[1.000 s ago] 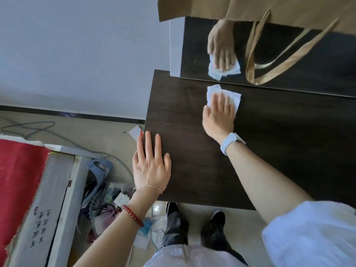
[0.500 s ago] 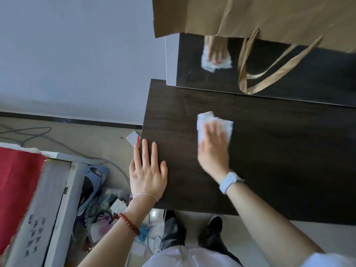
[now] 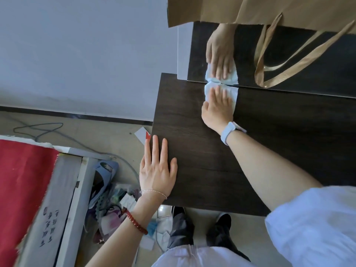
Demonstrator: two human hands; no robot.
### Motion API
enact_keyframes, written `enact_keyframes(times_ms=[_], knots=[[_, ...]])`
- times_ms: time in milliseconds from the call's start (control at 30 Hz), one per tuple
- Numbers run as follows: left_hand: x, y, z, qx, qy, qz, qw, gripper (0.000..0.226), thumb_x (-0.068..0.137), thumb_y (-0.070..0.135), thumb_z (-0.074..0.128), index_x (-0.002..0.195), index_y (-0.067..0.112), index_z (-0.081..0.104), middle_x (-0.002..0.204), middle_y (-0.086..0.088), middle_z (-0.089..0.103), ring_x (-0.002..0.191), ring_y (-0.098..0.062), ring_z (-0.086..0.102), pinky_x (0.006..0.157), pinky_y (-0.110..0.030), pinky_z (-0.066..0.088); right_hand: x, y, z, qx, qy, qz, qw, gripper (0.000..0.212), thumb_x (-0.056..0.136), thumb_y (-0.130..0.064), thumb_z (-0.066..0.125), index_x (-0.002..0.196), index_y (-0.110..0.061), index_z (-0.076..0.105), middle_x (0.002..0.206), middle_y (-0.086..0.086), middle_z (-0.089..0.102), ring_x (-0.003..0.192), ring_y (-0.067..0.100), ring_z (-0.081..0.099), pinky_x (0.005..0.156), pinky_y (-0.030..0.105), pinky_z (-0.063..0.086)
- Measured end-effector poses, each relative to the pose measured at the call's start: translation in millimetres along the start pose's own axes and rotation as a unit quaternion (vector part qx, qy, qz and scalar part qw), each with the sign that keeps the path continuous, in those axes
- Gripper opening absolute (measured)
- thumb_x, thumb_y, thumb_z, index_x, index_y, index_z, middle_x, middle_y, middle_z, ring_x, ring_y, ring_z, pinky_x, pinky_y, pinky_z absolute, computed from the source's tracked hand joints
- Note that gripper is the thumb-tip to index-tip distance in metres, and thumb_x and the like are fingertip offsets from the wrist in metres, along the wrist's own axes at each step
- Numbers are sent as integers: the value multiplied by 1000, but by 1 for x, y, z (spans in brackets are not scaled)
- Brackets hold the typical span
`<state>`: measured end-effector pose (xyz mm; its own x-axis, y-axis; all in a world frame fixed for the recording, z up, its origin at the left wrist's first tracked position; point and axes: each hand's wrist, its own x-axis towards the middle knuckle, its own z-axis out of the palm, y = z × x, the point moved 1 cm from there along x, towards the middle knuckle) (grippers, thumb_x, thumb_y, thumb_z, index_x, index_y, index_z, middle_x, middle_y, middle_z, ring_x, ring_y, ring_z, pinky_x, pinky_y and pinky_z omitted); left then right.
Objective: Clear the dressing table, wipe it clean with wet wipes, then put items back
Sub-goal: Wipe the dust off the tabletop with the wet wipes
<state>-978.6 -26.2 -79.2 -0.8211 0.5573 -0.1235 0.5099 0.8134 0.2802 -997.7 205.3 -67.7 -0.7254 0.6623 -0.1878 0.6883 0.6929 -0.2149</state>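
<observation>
In the head view, the right hand (image 3: 217, 108) lay flat, fingers extended and close together, pressing a crumpled white wet wipe (image 3: 232, 93) onto the dark wood-grain dressing table top (image 3: 289, 143); the wipe lay under the fingers, projecting beyond them and touching the base of the mirror (image 3: 308, 60). The left hand (image 3: 157, 172) rested flat, fingers spread, holding nothing, on the table's near-left edge, well apart from the wipe.

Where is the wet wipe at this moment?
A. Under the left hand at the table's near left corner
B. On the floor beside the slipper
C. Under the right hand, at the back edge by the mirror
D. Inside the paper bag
C: the right hand presses the wet wipe flat on the dressing table right against the mirror, while the left hand rests flat with nothing under it.
</observation>
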Motion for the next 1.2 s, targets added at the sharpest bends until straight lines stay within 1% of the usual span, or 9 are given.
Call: enact_keyframes(times_ms=[167, 267, 433, 567, 733, 800, 933, 1000, 1200], knots=[[1, -2, -8, -141, -2, -6, 990, 53, 93, 37, 31, 142, 17, 26, 154, -3, 15, 140, -12, 2, 107, -36, 30, 4, -59, 17, 6, 4, -118, 993, 54, 95, -20, 27, 146, -13, 11, 156, 10, 5, 142, 28, 0, 115, 40, 2], [-1, -19, -21, -343, 58, -93, 933, 43, 94, 10, 43, 136, 10, 36, 150, -4, 25, 140, -14, 17, 112, -31, 24, -12, -73, 19, 3, -41, -202, 979, 53, 96, -14, 27, 146, -15, 9, 156, 6, 2, 143, 24, -3, 115, 37, -2], [-14, -48, -34, -333, 114, -181, 918, 38, 95, 7, 40, 132, 8, 42, 148, -9, 28, 138, -22, 25, 111, -40, 27, -81, -79, 14, 157, -118, -279, 940, 49, 93, 3, 28, 141, -7, 26, 150, 15, 23, 139, 28, 14, 109, 28, 6], [-8, -39, -38, -210, 115, -52, 969, 46, 90, 21, 31, 131, 4, 43, 145, -15, 34, 138, -29, 23, 110, -39, 22, -124, -69, 7, 468, -263, -131, 833, 51, 93, 9, 26, 142, -7, 24, 144, 8, 36, 132, 5, 29, 100, 7, 21], [6, -3, -14, 44, -28, 135, 990, 59, 90, 39, 15, 143, 15, 23, 152, -11, 21, 141, -31, 10, 113, -44, 3, -145, -16, 1, 636, -26, 67, 768, 34, 93, -1, 40, 124, -14, 44, 123, 11, 57, 116, 17, 53, 100, 28, 42], [19, 0, -9, 90, -55, 136, 985, 60, 89, 43, 8, 145, 21, 13, 155, -7, 11, 142, -29, 2, 114, -46, 1, -158, 7, 1, 608, 29, 92, 788, 34, 92, 0, 40, 122, -15, 46, 120, 9, 57, 114, 18, 54, 97, 27, 45], [33, 1, -11, 93, -57, 129, 986, 59, 89, 43, 8, 145, 23, 13, 155, -10, 11, 142, -32, 1, 114, -46, 3, -184, 43, 9, 401, 115, 51, 908, 39, 89, 4, 39, 127, -5, 48, 130, 11, 53, 123, 11, 43, 105, 16, 32], [7, -3, -6, 92, -54, 141, 984, 58, 90, 42, 12, 144, 22, 17, 153, -13, 15, 141, -34, 6, 114, -44, 3, -191, 57, 17, 286, 131, 18, 949, 41, 88, 0, 40, 128, 0, 48, 134, 15, 49, 128, 17, 36, 110, 28, 29], [-79, -23, 1, 100, -44, 145, 983, 51, 91, 37, 27, 137, 19, 36, 146, -16, 34, 135, -37, 27, 109, -43, 10, -210, 76, 24, 174, 66, -35, 982, 46, 83, -1, 36, 127, -1, 49, 143, 16, 39, 137, 28, 27, 112, 38, 11]])
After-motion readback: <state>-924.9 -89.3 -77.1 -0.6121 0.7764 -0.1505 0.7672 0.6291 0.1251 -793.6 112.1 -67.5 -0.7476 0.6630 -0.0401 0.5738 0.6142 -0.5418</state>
